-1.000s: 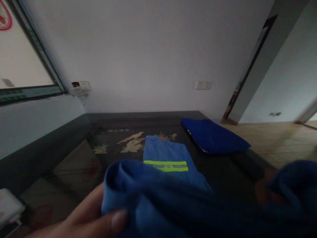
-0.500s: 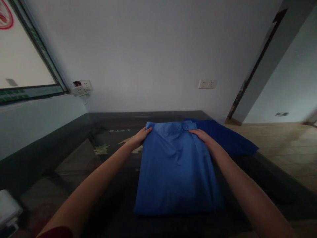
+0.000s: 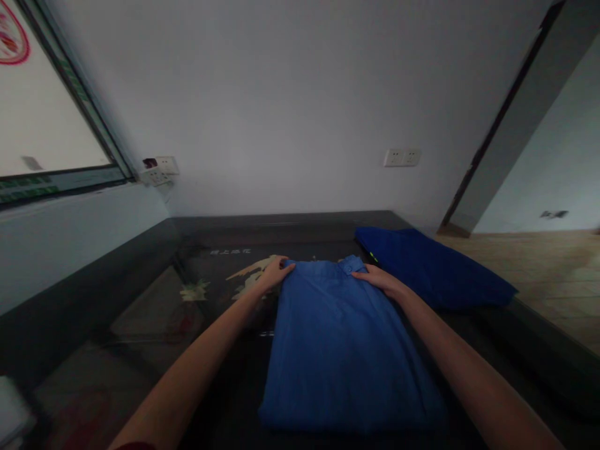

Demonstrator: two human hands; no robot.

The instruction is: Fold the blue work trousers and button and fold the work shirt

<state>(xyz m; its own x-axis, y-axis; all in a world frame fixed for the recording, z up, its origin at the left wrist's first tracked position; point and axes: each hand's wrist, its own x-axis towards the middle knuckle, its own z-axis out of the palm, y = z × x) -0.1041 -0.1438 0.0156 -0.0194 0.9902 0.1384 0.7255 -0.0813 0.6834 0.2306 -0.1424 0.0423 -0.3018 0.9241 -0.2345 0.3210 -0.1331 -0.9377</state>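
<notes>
A folded blue garment point(image 3: 337, 350) with a buttoned band along its far edge lies on the dark glossy table in front of me. My left hand point(image 3: 276, 273) pinches the far left corner of the band, thumb on top. At the far right corner, beside a button tab, my right hand point(image 3: 379, 279) grips the band with the thumb over the cloth. The fingers beneath the fabric are hidden on both sides. A darker blue piece of cloth point(image 3: 434, 269) lies just beyond my right hand.
The table point(image 3: 135, 312) has a printed floral pattern and pale lettering, and meets a wall at the back. Wall sockets point(image 3: 402, 157) sit above it. At the lower left edge a white object point(image 3: 13, 409) shows partly. Wooden flooring point(image 3: 557, 262) lies to the right.
Both hands have drawn the garment's far edge closer to me. More of the dark blue cloth shows now, including a small yellow-green mark. The view has shifted slightly left.
</notes>
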